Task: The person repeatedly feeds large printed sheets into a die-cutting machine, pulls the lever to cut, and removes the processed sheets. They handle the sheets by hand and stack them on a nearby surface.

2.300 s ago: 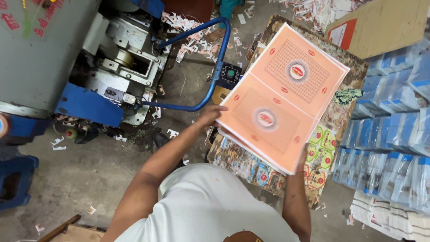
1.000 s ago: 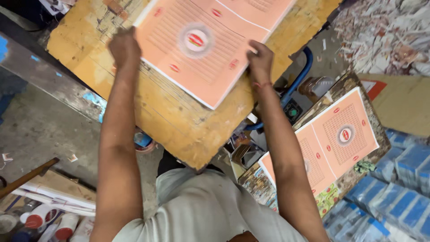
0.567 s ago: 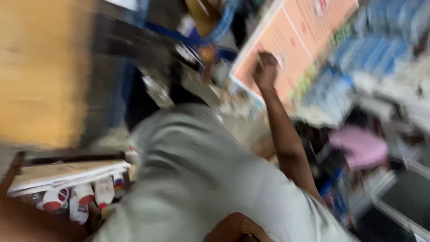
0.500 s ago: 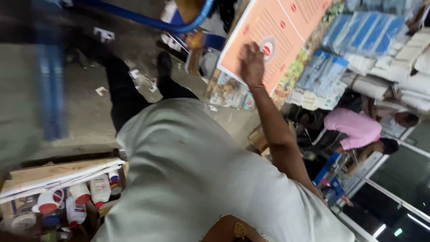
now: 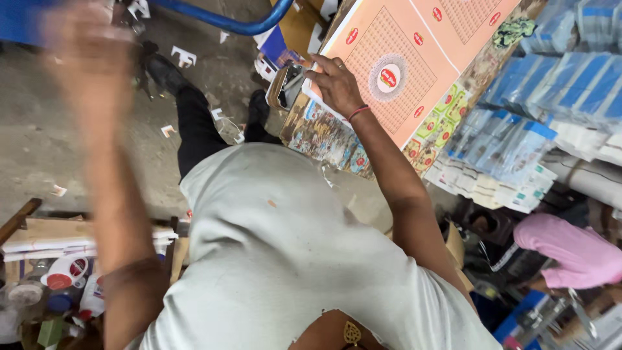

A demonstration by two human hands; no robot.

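My right hand on the stack of orange printed sheets, my left hand raised and blurred.

My right hand rests on the near corner of the stack of orange printed sheets, fingers curled over its edge and gripping it; a red thread circles that wrist. Each sheet is pale orange with a grid of fine dots, a round white and red emblem in the middle and small red ovals around it. The stack lies on a pile of multicoloured printed cards. To the right stand bundles of blue and white packages. My left hand is up at the top left, too blurred to tell whether it is spread or closed. A blue metal tube curves behind it. At lower left, white bottles with red labels sit beside stacked paper.
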